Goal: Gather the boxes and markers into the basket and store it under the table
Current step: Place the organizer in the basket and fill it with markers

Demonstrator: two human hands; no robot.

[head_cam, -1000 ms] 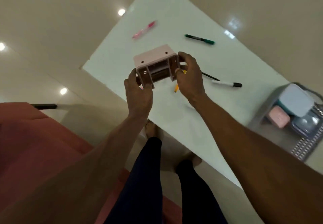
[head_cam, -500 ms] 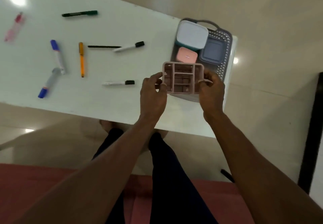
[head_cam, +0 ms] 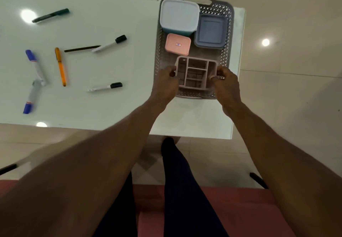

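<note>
Hands on either side of the pink divided organizer box (head_cam: 195, 73), and it sits low in the near end of the grey basket (head_cam: 229, 33). Left hand (head_cam: 164, 84) has its fingers curled round the box's left edge; right hand (head_cam: 228, 84) pinches the right edge, thumb tucked in against the wall. Whether the box already rests on the basket floor or hangs just above it, I cannot tell.

Look at the company it has in there: a big white-lidded box (head_cam: 178, 15) in the far left corner, a grey-blue lidded box (head_cam: 211, 31) just beside it on the right, and a small pink lidded box (head_cam: 178, 44) in front of the white one, right up against the organizer's far edge (a tight fit, that). The basket stands at the right end of the white table (head_cam: 111, 107), its handle pointing away from the person.

Out on the left half of the table, well apart from the basket, the pens lie loose: a green marker (head_cam: 50, 15) at the far side, a white marker with a black cap (head_cam: 109, 43), a thin black pen (head_cam: 82, 48) touching that marker's end, an orange pen (head_cam: 60, 66), a second black-capped white marker (head_cam: 105, 87) nearer the person, and two blue-capped markers (head_cam: 35, 67) (head_cam: 31, 97) meeting tip to tip.
</note>
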